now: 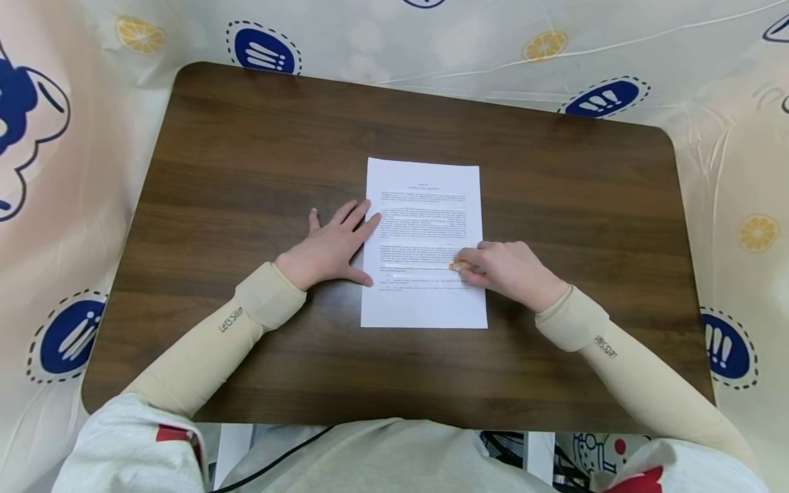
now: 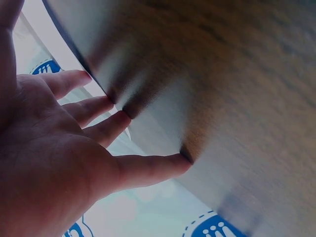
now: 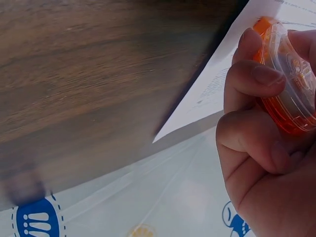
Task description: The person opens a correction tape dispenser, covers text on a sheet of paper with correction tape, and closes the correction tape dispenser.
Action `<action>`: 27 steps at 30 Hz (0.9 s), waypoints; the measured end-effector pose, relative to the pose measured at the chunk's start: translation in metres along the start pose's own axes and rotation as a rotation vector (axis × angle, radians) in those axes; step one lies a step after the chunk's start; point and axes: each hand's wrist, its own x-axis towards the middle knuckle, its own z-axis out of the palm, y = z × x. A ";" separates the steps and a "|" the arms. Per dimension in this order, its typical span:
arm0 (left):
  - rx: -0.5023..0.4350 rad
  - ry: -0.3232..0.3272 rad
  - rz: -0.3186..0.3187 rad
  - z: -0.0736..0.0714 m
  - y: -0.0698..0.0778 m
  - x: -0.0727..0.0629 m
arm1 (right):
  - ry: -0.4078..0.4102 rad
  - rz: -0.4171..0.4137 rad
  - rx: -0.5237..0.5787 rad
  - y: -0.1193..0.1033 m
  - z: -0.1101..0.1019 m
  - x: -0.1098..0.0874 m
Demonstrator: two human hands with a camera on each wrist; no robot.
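A printed sheet of paper lies on the brown wooden table. My right hand grips an orange and clear correction tape dispenser with curled fingers. The dispenser's tip is over the lower right lines of text; the head view cannot show for sure whether it touches the paper. My left hand rests with spread fingers at the sheet's left edge, thumb and some fingertips on the paper. In the left wrist view other fingertips of the left hand touch the table.
The table has rounded corners and reaches well beyond the sheet on all sides. A patterned plastic sheet hangs around it. A black cable runs across the person's lap below the front edge.
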 end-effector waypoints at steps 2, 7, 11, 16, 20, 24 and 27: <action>-0.001 -0.001 0.000 0.000 0.000 0.000 | -0.008 0.008 0.011 0.002 0.000 -0.001; -0.006 -0.001 -0.001 0.000 0.001 0.000 | -0.023 0.027 0.025 0.005 -0.003 -0.006; -0.007 0.002 -0.002 0.000 0.000 -0.001 | -0.024 0.040 0.006 0.008 -0.003 -0.009; -0.010 0.003 -0.003 -0.001 0.000 -0.001 | -0.013 0.046 -0.007 0.011 -0.005 -0.012; -0.006 0.001 -0.005 -0.001 0.000 -0.001 | -0.027 0.062 -0.004 0.012 -0.005 -0.014; -0.008 0.000 -0.004 0.000 0.000 -0.001 | -0.032 0.070 -0.006 0.014 -0.005 -0.016; -0.008 0.001 -0.002 0.000 0.000 -0.001 | -0.018 0.065 -0.017 0.015 -0.004 -0.018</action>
